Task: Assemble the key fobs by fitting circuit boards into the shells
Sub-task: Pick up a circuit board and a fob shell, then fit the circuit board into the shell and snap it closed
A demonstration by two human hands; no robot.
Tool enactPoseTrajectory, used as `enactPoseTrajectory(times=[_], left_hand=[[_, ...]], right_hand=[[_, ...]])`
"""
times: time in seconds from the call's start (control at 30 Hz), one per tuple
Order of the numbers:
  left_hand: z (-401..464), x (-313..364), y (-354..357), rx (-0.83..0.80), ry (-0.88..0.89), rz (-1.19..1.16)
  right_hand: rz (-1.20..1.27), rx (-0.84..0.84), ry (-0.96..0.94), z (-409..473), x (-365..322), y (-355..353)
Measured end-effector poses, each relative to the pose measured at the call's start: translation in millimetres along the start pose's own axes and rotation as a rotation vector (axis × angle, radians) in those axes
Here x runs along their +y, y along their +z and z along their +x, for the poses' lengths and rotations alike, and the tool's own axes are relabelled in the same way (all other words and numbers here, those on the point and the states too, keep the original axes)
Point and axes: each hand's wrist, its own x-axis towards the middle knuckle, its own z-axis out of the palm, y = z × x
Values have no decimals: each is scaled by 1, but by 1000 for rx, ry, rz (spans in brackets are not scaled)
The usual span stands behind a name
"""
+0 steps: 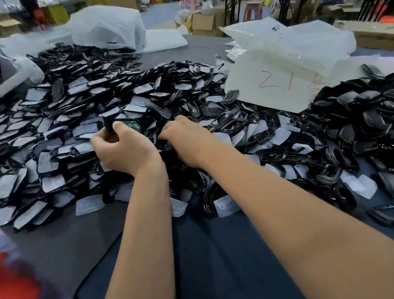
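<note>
My left hand grips a black key fob shell with a green circuit board sticking up from it, just above my thumb. My right hand is beside it, fingers curled down into the pile of black shells; what they hold is hidden. A wide heap of black shells with white film pieces spreads across the table ahead and to the left. Another heap of black shell halves lies at the right.
A white card marked "21" and clear plastic bags sit behind the piles. A white bag stands at the back left. A dark cloth covers the near table. People and boxes are in the far background.
</note>
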Motion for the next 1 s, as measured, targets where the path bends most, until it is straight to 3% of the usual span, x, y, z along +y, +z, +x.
enactPoseTrajectory(times=[0.37,0.5,0.57,0.63,0.77,0.83,0.9,1.0], left_hand=[[-3,1,-1,-41,7,-10],[-23,4,-2,-157,118,44],[-50,6,-1,-330,199,43],[-94,5,-2,-609,222,73],[-204,-9,-24,-1494,138,300],[-249,-18,-43,-1848,226,415],[-277,-25,-56,-1954,431,508],[-286,-34,-61,-1900,690,594]], right_hand=[[-143,180,-14,-33,4,-19],[-42,326,230,-80,26,-27],[202,422,447,-120,41,-29],[441,578,646,-171,58,-28],[868,861,902,-277,80,-23],[958,957,965,-321,85,-21],[1050,1017,1008,-349,87,-15],[1109,1043,1020,-370,91,-8]])
